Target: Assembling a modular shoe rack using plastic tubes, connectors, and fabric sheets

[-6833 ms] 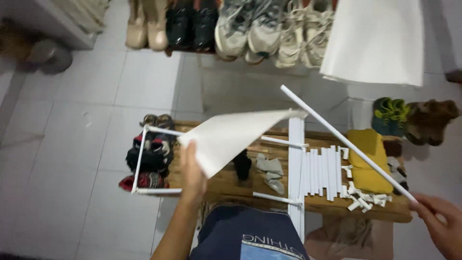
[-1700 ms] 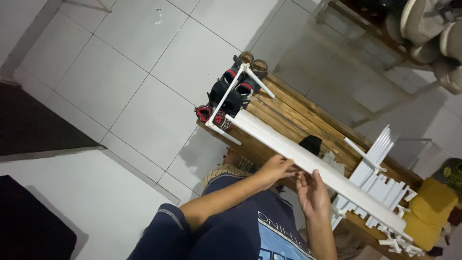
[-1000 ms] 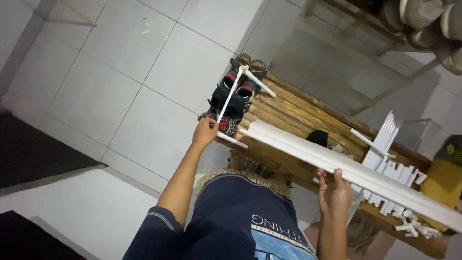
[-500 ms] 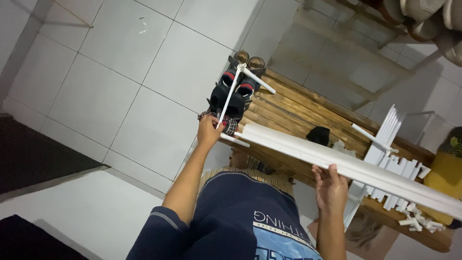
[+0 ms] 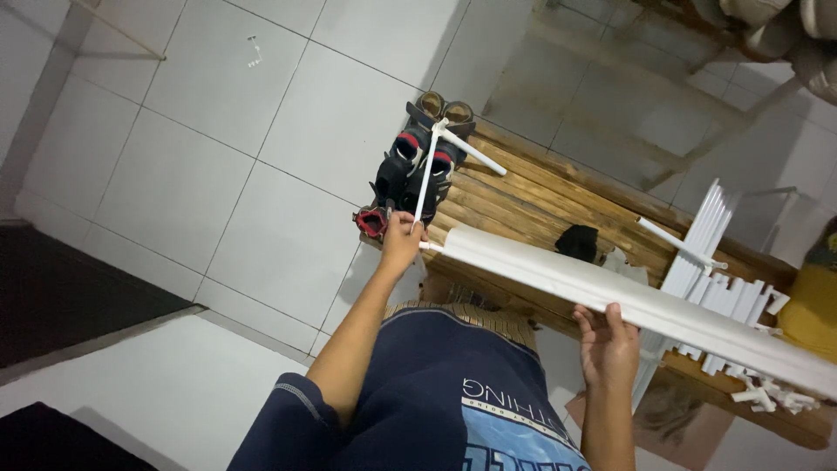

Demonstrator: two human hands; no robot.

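My left hand (image 5: 401,244) grips the corner joint of a white tube frame (image 5: 426,179), where a long rod wrapped in a white fabric sheet (image 5: 610,292) meets it. My right hand (image 5: 606,344) supports that fabric-covered rod from below, further along its length. The frame lies over a wooden slatted bench (image 5: 532,196). White tubes (image 5: 711,253) lie in a bundle on the bench to the right, with small white connectors (image 5: 767,397) near its edge.
Dark shoes with red trim (image 5: 405,170) sit on the tiled floor by the bench's left end. A small black object (image 5: 577,242) rests on the bench. A yellow bag (image 5: 806,305) is at the far right. A dark mat (image 5: 61,305) lies left.
My left hand left the fabric roll and took the frame's corner joint. My right hand slid along under the roll. The view swung left compared with the oldest frame.
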